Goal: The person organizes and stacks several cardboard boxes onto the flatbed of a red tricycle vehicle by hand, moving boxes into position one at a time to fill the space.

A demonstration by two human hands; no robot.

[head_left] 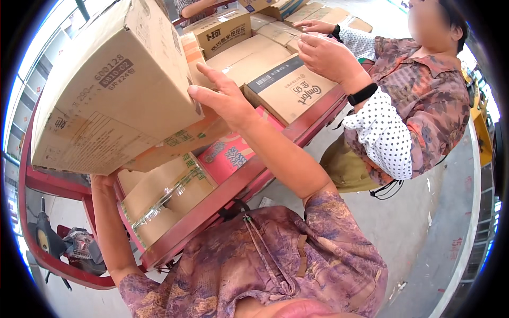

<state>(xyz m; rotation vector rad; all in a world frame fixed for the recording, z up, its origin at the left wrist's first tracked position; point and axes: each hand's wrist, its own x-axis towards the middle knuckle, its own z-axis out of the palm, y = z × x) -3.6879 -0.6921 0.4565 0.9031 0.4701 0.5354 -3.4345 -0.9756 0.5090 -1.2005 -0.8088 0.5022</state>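
Observation:
A large cardboard carton (115,91), tilted and bearing printed writing, is raised over the near left part of a red metal cart bed. My left hand (105,178) supports it at its lower edge, with the fingers mostly hidden beneath. At the carton's right side is my right hand (220,93), fingers spread and fingertips against its edge. Under the carton lie a taped cardboard box (171,202) and a pink box (226,155). A Comfort carton (292,89) sits farther right on the cart.
The cart's red rail (206,210) runs between my body and the boxes. A co-worker (417,103) stands at the right, hands over the load. Another person's arm (199,8) shows at the far side. Several cartons fill the back; handlebars (43,226) are at lower left.

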